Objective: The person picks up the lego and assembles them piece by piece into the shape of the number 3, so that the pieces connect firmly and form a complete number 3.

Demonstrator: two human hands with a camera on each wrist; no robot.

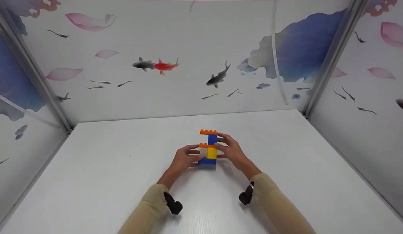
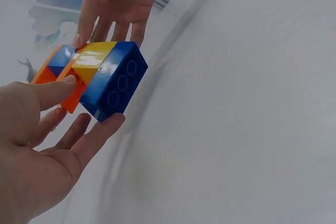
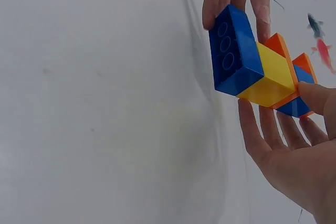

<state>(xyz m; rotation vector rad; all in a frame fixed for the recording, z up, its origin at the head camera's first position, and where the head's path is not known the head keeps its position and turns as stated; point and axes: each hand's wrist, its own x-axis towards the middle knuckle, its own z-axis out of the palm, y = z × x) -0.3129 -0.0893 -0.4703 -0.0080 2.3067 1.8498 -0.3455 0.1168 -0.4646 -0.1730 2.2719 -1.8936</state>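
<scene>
Both hands hold one stack of toy building bricks. From the bottom up it has a long blue brick (image 1: 208,161), a yellow brick (image 1: 212,153), a thin orange brick (image 1: 203,146), a smaller blue brick (image 1: 212,139) and another thin orange brick (image 1: 208,132) with studs on top. The orange bricks jut out to the left. My left hand (image 1: 183,158) grips the lower left side, fingers around the bottom blue brick. My right hand (image 1: 233,151) holds the right side, thumb near the lower orange brick. Hollow rings show in the blue brick's underside (image 3: 227,45) in the right wrist view.
A white table (image 1: 107,182) lies beneath the hands. Upright panels (image 1: 188,35) painted with fish and petals enclose its back and sides, joined by metal corner posts (image 1: 334,58). Black wrist devices (image 1: 175,207) are strapped at both sleeves.
</scene>
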